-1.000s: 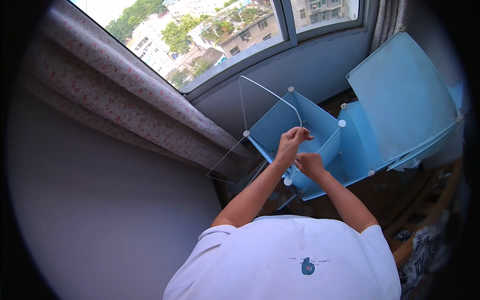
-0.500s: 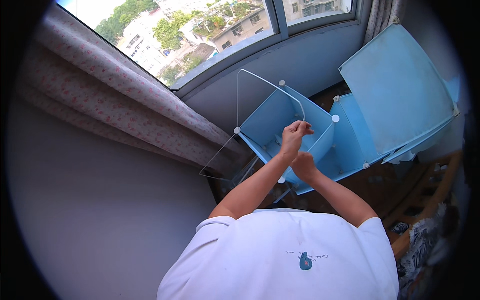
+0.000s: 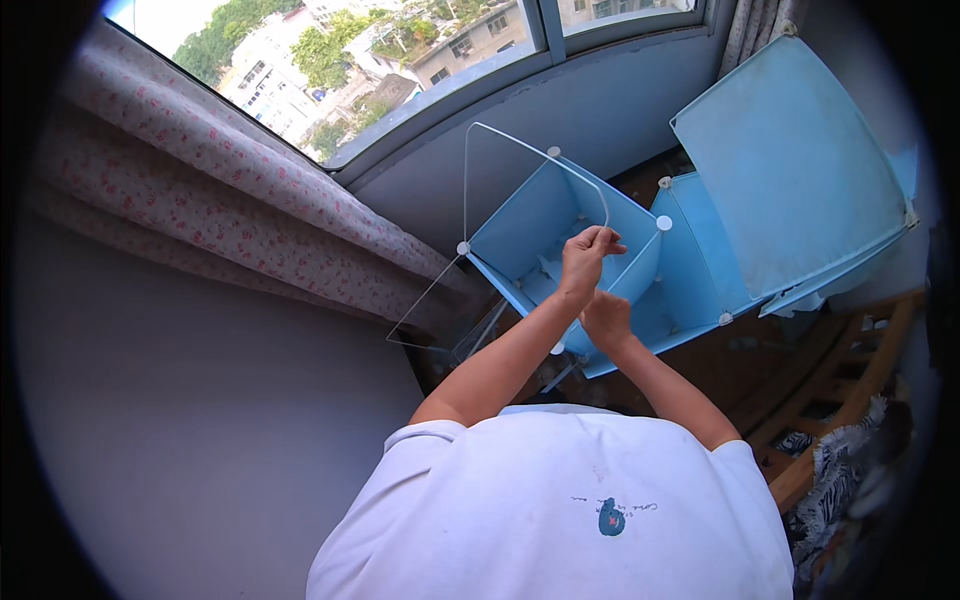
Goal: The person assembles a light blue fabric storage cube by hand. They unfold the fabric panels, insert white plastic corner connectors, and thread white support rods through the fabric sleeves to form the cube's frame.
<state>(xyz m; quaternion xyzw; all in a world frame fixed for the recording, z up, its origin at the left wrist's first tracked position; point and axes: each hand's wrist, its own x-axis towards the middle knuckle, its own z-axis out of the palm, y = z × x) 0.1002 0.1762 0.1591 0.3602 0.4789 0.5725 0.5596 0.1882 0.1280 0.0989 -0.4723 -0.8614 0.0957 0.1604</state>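
Observation:
My left hand (image 3: pixel 585 262) is closed in a pinch on a thin white wire frame (image 3: pixel 540 156), which rises in a bent loop over an open-topped blue panel box (image 3: pixel 510 212). Just below it and to the right, my right hand (image 3: pixel 607 318) is curled into a fist at the box's near side. What its fingers hold, if anything, is hidden. Round white connectors (image 3: pixel 663 223) join the box's corners. Inside the box lies a small pale scrap.
More blue panel compartments (image 3: pixel 700 230) adjoin on the right, with a large blue panel (image 3: pixel 790 170) tilted above them. Another wire frame (image 3: pixel 425 300) leans at the left by the flowered curtain (image 3: pixel 250 200). A wooden slatted piece (image 3: pixel 850 390) stands at the lower right, below the window.
The view has shifted slightly, so the scene sits a little higher and further left. Both hands keep nearly the same place and grip against the box.

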